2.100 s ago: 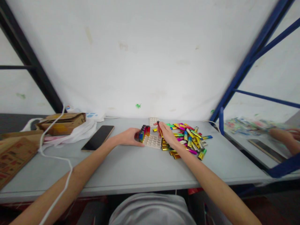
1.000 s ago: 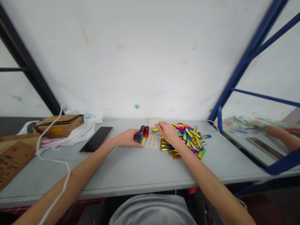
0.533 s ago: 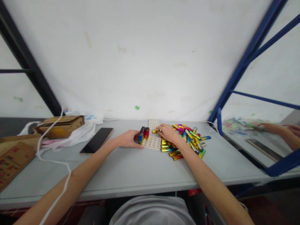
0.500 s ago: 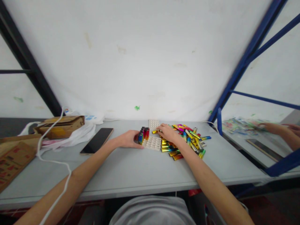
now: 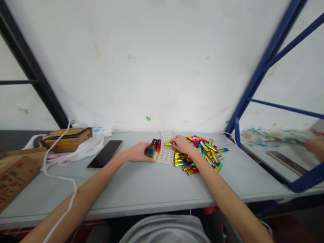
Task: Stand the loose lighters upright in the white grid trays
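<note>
A white tray with round pits (image 5: 165, 156) lies on the grey table, and several shiny coloured tubes (image 5: 158, 145) stand upright at its left end. Around that left end curves my left hand (image 5: 140, 152), thumb and fingers apart, touching the tray's edge and the tubes beside it. My right hand (image 5: 180, 143) is closed at the fingertips on a gold tube (image 5: 168, 144) that lies flat behind the tray. Under and right of that hand spreads a pile of metallic coloured tubes (image 5: 210, 153). A second pitted tray (image 5: 166, 136) is near the wall.
A black phone (image 5: 105, 154) lies left of my left hand. Farther left are cardboard boxes (image 5: 69, 140), a white plastic bag (image 5: 88, 148) and a white cable (image 5: 60, 178). Beyond a blue metal frame (image 5: 263, 67), another person's hand (image 5: 315, 145) shows at the right.
The gold tube at my right fingertips now lies flatter and shows more of its length. My left hand has hardly moved. The other person's hand has shifted right.
</note>
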`<state>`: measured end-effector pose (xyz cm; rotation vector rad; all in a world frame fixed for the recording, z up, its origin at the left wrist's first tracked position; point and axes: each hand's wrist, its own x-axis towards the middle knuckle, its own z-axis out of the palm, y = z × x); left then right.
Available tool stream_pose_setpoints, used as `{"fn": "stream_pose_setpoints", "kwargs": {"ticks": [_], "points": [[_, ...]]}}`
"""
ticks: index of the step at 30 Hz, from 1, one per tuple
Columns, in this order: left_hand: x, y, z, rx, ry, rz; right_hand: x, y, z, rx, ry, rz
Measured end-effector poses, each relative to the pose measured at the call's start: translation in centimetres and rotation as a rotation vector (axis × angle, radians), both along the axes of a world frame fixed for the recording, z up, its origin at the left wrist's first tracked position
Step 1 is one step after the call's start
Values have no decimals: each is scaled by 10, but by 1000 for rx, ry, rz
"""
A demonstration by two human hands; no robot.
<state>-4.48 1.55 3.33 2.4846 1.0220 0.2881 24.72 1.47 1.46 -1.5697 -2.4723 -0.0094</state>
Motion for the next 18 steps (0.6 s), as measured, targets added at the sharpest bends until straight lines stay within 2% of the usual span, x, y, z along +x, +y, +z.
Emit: {"fn": "stream_pose_setpoints", "kwargs": {"ticks": [5,9,11,14,18], "points": [[-2,2,-3,23,8,12,0,-7,1,78,68,-64],[-3,3,-4,26,-4,9,-3,-17,10,122,332,-70],[-3,4,-5,12,-22,-3,-6,-21,13,75,545,-53],[-3,3,-4,3,-39,-19,-12,-23,14,-84,892,-30],[-3,3,-4,4,-38,-12,-21,-21,10,-211,1210,1]]}}
